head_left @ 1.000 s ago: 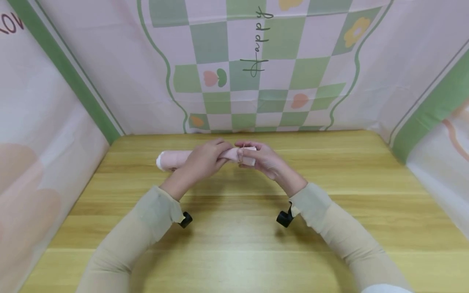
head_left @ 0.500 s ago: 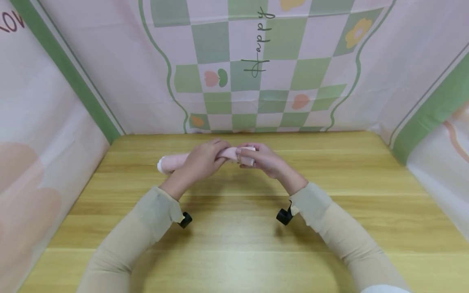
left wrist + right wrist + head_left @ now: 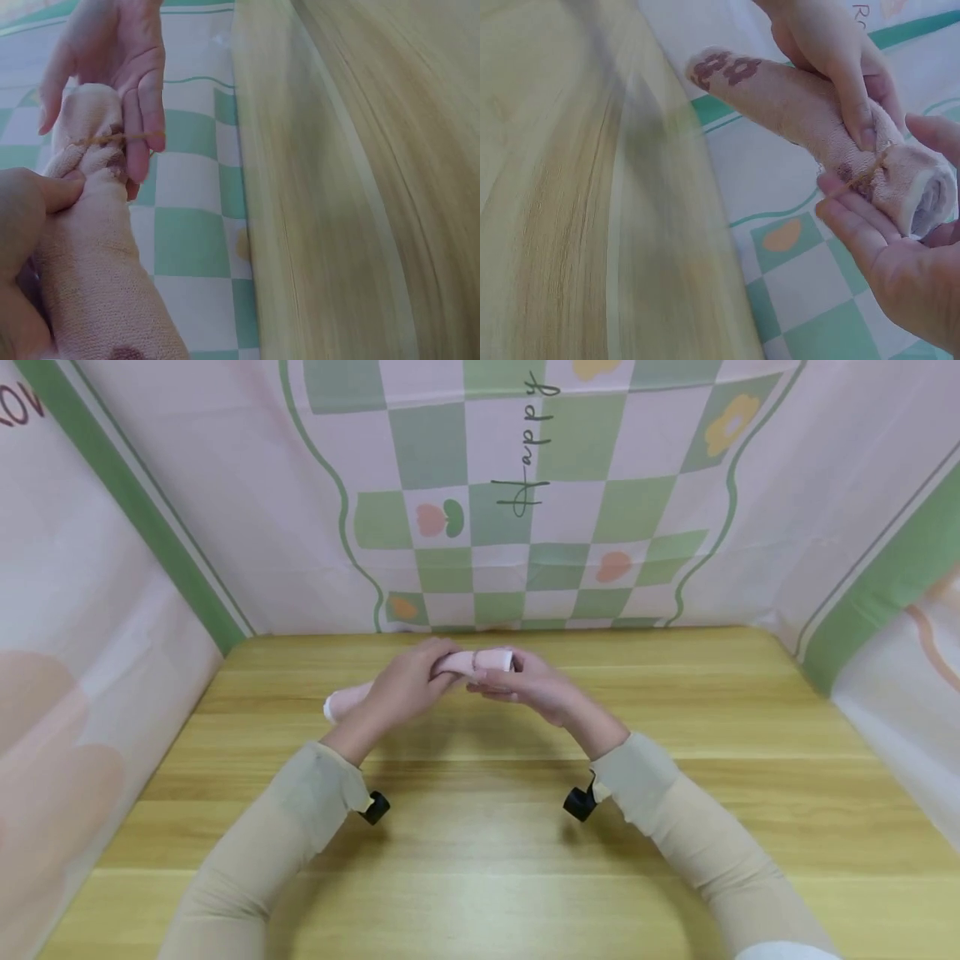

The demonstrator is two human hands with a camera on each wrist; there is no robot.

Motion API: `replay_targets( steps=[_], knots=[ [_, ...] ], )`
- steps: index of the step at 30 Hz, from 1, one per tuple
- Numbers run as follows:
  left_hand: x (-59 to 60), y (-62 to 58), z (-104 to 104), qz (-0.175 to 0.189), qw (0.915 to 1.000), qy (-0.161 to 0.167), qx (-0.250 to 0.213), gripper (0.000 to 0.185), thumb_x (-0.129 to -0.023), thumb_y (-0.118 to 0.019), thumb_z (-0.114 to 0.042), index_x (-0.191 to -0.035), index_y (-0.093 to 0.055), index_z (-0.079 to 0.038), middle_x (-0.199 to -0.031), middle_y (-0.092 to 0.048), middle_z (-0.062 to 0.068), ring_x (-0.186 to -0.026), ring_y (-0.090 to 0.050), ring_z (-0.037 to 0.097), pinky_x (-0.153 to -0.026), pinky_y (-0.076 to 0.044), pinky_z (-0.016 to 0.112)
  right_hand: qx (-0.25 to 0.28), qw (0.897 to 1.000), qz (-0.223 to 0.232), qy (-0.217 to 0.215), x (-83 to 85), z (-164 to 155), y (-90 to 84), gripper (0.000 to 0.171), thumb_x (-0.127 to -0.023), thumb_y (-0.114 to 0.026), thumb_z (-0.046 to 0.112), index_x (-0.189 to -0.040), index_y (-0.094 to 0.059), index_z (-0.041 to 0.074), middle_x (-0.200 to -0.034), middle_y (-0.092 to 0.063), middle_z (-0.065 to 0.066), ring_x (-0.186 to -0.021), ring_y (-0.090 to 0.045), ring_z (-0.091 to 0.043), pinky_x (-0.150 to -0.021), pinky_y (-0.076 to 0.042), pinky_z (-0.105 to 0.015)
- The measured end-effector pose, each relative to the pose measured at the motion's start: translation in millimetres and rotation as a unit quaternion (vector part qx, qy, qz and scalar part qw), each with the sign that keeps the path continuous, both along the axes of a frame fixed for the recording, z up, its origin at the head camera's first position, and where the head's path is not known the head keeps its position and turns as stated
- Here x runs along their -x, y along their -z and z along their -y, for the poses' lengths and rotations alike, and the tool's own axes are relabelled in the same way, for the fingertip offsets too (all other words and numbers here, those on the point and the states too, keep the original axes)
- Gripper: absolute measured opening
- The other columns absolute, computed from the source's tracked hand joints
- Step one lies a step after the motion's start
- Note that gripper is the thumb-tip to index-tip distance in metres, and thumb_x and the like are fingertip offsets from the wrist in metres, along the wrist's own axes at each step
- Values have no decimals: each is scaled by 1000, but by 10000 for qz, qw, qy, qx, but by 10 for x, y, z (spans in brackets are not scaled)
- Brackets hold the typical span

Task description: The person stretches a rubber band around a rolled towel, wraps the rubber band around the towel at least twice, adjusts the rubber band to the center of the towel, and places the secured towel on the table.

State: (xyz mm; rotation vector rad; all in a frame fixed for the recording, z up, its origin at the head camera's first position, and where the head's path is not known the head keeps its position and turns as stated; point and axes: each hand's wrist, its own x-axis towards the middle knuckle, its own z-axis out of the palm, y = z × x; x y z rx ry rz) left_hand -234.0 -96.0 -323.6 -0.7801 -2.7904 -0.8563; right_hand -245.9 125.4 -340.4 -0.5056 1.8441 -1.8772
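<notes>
A pink rolled towel [image 3: 795,105] with dark brown prints is held tilted in front of me, its left end lower in the head view. My left hand [image 3: 405,681] grips the roll around its middle, thumb on top. A thin tan rubber band [image 3: 133,137] circles the roll near its right end and pinches it in. Under that end lie the fairly straight fingers of my right hand [image 3: 911,270], and the band stretches out to a fingertip. The right thumb [image 3: 934,136] stands off the towel in both wrist views.
The wooden table [image 3: 480,860] spreads below both forearms. Behind it hangs a cloth with green and white checks [image 3: 498,514], and more cloth stands at the left and right sides. A small black camera [image 3: 579,804] juts from the right cuff, another [image 3: 377,807] from the left.
The roll's right end has risen and shifted left, so the towel tilts more. My left hand has moved slightly left and up. The right fingers have moved left along the roll.
</notes>
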Motion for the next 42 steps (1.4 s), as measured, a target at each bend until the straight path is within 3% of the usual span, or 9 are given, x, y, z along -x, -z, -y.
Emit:
replay_targets(
  steps=[5,9,16,20,23,31,37,42],
  knots=[
    [20,-10,31,3,9999,49,-142,22,-100,-64,-9,-121,-69,-5,-113,-67,10,-101,-64,26,-90,-53,42,-141,9992,-372,-52,-24,4,-11,49,-95,-62,8,-137,-44,-11,-125,-56,-20,-107,-65,-25,-105,-48,-45],
    [26,-17,54,229,9988,26,-428,20,-100,-62,-8,-119,-69,-6,-110,-67,9,-94,-63,24,-83,-53,39,-416,9969,-667,15,-36,-16,-23,56,-91,-68,11,-139,-47,-8,-123,-58,-19,-109,-60,-26,-99,-51,-41],
    [10,-71,72,627,9910,-129,-1176,20,-103,-60,-17,-119,-69,-8,-111,-69,7,-93,-62,23,-83,-52,41,151,9964,-718,431,-39,-12,20,62,-95,-67,1,-149,-37,-2,-128,-60,-19,-113,-62,-23,-102,-50,-41],
    [13,-98,75,656,9876,-317,-1388,21,-104,-60,-18,-121,-68,-9,-114,-69,8,-99,-62,23,-86,-52,42,513,9914,-790,913,-36,-5,20,50,-91,-66,-10,-133,-42,1,-107,-71,-12,-97,-69,-19,-90,-57,-34],
    [20,-108,76,587,9876,-344,-1416,21,-104,-60,-17,-122,-67,-7,-115,-69,10,-102,-63,25,-87,-51,42,475,9895,-839,1080,-28,-7,18,39,-90,-67,-13,-120,-46,2,-93,-72,-5,-88,-70,-15,-85,-58,-32],
    [9,-86,72,702,9864,-319,-1454,20,-103,-62,-13,-121,-67,-5,-113,-69,13,-100,-63,28,-86,-52,43,-147,9850,-1058,1352,-57,-6,40,26,-89,-73,-8,-104,-53,-2,-93,-70,-4,-86,-69,-13,-87,-59,-35],
    [24,-70,67,660,9863,-422,-1450,22,-103,-61,-12,-122,-66,-4,-117,-69,16,-106,-64,30,-89,-52,45,-780,9698,-1829,1411,-79,-38,97,15,-91,-75,1,-97,-62,-3,-93,-69,-8,-85,-66,-15,-78,-57,-27],
    [31,-57,73,657,9839,-564,-1565,24,-103,-61,-13,-123,-66,-1,-120,-68,17,-108,-64,31,-90,-53,45,-1463,9377,-2920,1187,-108,-41,131,13,-97,-72,8,-103,-71,-3,-96,-71,-10,-92,-65,-23,-83,-54,-36]
  ],
)
